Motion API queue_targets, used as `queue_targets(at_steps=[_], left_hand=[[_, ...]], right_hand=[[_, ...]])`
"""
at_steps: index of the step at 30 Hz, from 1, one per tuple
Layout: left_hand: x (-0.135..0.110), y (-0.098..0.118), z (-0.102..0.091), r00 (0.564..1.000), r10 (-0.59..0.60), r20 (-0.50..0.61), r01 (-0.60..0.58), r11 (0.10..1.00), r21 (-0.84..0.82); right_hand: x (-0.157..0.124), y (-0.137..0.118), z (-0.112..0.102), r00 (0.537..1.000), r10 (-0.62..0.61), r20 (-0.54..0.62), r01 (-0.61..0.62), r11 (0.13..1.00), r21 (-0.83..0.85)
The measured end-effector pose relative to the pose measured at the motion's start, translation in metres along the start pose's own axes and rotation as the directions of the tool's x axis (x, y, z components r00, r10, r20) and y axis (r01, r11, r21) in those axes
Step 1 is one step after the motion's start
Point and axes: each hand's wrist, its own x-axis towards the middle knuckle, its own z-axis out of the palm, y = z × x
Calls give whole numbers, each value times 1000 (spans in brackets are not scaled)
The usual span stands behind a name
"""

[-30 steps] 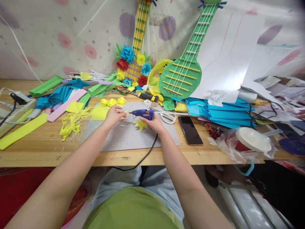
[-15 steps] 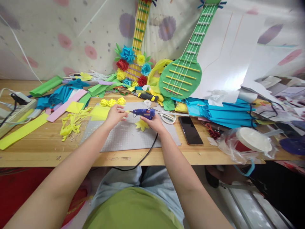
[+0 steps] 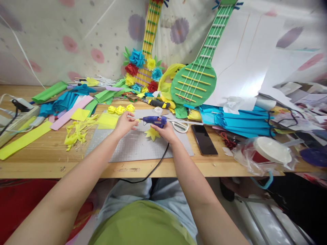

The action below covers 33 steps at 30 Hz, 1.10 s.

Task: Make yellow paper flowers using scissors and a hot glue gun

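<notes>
My right hand grips a blue glue gun over a grey cutting mat, its nozzle pointing left. My left hand pinches a small yellow paper piece right at the nozzle tip. A yellow paper star lies on the mat under the gun. Three small yellow paper roses sit at the mat's far edge. The gun's black cord runs off the table's front edge.
Scissors and a black phone lie right of the mat. Yellow paper scraps and coloured strips lie left. Two paper guitars lean on the wall. Blue folded paper and a bagged cup fill the right side.
My left hand has shifted slightly right and closed in on the nozzle tip. The glue gun has barely moved.
</notes>
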Motion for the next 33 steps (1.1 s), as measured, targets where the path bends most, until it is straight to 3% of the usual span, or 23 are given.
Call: queue_targets(at_steps=[6,20,33], left_hand=[[2,2,-2,997,-64,-31,63,997,-41],[1,7,-1,994,-88,-57,85,995,-60],[3,5,-8,993,-108,50,116,970,-212]], right_hand=[[-1,-2,-1,1000,13,20,-12,999,-30],[-1,-2,0,1000,19,10,-19,1000,-5],[-1,0,-1,1000,3,18,-3,1000,-21]])
